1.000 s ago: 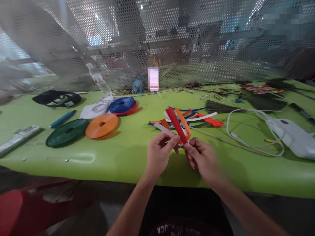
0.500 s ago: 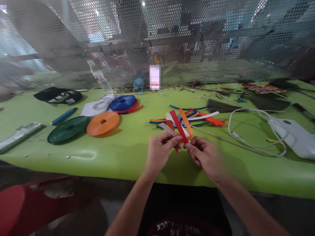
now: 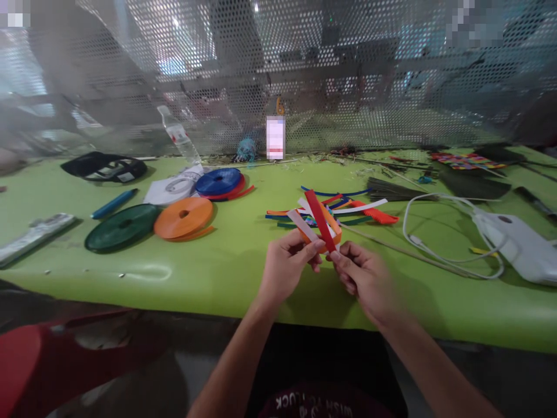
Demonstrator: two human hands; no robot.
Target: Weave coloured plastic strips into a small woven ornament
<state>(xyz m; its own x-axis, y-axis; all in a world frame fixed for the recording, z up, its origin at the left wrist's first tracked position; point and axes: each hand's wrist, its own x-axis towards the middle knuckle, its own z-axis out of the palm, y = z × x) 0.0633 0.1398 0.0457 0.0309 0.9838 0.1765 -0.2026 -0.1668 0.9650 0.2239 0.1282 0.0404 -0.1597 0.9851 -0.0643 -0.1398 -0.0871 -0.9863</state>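
Note:
In front of me, my left hand (image 3: 289,258) pinches a white strip (image 3: 303,225) and an orange strip between thumb and fingers. The red strip (image 3: 321,219) stands up at a slant, its lower end gripped by my right hand (image 3: 359,273). An orange strip (image 3: 331,219) crosses behind the red one and bends near my right fingers. All these strips meet between my two hands, just above the table. How they interlock there is partly hidden by my fingers. Behind them lie loose cut strips and scissors with orange handles (image 3: 378,216).
On the left of the green table (image 3: 209,273) lie orange (image 3: 185,216), green (image 3: 122,228) and blue (image 3: 218,182) ribbon rolls. A plastic bottle (image 3: 179,136) and a phone (image 3: 275,138) stand at the back. A white device (image 3: 522,241) with a cable (image 3: 407,223) sits on the right.
The upright red strip and the white strip have shifted slightly to the right. The orange strip behind now leans lower and is more covered by the red one. Both hands keep their grip.

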